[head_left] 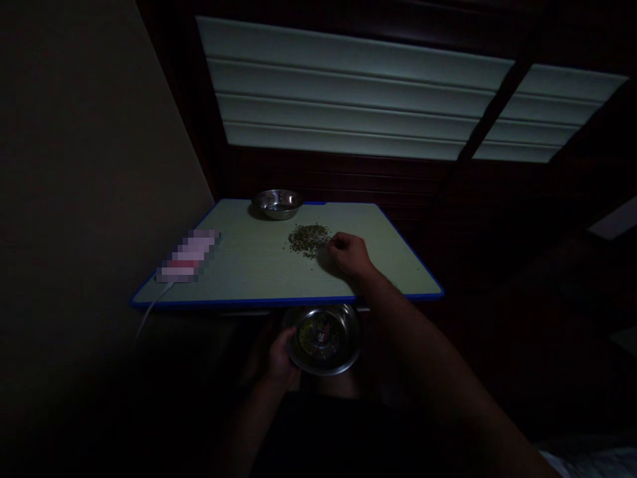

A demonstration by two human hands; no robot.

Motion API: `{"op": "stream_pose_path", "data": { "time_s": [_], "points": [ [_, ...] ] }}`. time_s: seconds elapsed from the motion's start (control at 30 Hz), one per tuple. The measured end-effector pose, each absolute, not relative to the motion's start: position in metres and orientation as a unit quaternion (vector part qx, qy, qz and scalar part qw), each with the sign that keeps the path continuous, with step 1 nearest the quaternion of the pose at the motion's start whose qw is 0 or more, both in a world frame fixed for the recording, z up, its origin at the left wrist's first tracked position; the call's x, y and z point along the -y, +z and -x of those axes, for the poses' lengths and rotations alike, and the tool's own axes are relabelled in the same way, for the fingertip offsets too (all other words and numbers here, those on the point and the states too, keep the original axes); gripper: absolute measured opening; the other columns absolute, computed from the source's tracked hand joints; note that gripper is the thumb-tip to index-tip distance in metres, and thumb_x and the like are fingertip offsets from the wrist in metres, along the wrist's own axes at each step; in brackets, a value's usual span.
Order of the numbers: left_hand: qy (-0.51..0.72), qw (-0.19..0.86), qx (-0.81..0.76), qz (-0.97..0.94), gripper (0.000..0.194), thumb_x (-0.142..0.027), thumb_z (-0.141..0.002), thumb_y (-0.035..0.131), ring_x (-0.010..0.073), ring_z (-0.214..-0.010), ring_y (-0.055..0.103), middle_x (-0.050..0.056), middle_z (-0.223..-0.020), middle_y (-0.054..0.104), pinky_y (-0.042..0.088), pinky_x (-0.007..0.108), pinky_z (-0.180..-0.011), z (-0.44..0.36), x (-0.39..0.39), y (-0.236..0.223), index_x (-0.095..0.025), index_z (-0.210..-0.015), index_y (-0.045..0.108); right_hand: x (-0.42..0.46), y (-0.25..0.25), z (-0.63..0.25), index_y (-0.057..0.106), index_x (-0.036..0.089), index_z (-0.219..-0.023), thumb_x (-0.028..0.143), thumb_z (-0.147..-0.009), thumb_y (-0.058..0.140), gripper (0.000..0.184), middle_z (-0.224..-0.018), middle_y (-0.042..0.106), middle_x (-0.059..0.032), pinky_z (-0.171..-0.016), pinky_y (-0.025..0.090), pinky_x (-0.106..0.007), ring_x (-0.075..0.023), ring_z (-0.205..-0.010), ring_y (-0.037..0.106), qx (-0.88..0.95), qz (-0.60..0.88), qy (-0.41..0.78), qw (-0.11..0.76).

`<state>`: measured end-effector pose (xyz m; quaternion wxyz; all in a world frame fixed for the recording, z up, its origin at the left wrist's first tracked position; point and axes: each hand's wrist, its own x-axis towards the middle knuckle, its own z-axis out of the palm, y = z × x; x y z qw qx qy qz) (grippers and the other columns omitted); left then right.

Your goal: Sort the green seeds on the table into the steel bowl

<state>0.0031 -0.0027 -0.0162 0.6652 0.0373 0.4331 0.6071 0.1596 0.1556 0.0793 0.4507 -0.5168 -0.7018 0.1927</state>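
A small pale table (249,272) with a blue rim stands in a dim room. On it lies a loose heap of small greenish-brown grains (308,239). My right hand (349,255) rests on the table just right of the heap, fingers curled together at its edge; what they pinch is too small to see. My left hand (281,358) grips the left rim of a steel bowl (326,338) held below the table's near edge. The bowl has some grains inside.
A second steel bowl (277,203) sits at the table's far edge. A blurred pink-and-white object (188,256) with a white cable lies at the table's left. A wall stands at left, louvred window panes (348,93) behind.
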Motion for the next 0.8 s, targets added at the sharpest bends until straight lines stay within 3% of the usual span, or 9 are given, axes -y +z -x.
{"op": "stream_pose_path", "data": {
  "time_s": [0.53,0.8],
  "points": [
    [0.606,0.668,-0.429,-0.041,0.016,-0.023,-0.064,0.068,0.0308,-0.086,0.072,0.008,-0.075,0.076,0.058,0.040,-0.077,-0.0013,0.0020,-0.0191,-0.016,-0.078,0.073,-0.1527,0.0827,-0.1588,0.065,0.017,-0.067,0.023,-0.070,0.055,0.012,-0.062,0.062,0.0013,-0.062,0.039,-0.025,-0.0128,-0.063,0.053,0.699,0.529,0.204,0.437],
    [0.603,0.673,-0.427,-0.034,0.012,-0.022,-0.064,0.067,0.0304,-0.083,0.073,0.008,-0.067,0.074,0.059,0.039,-0.076,-0.0026,0.0023,-0.0159,-0.015,-0.072,0.073,-0.1542,0.0794,-0.1591,0.063,0.018,-0.067,0.026,-0.071,0.054,0.013,-0.061,0.061,0.0012,-0.062,0.038,-0.025,-0.0125,-0.062,0.052,0.705,0.527,0.196,0.432]
  ]
}}
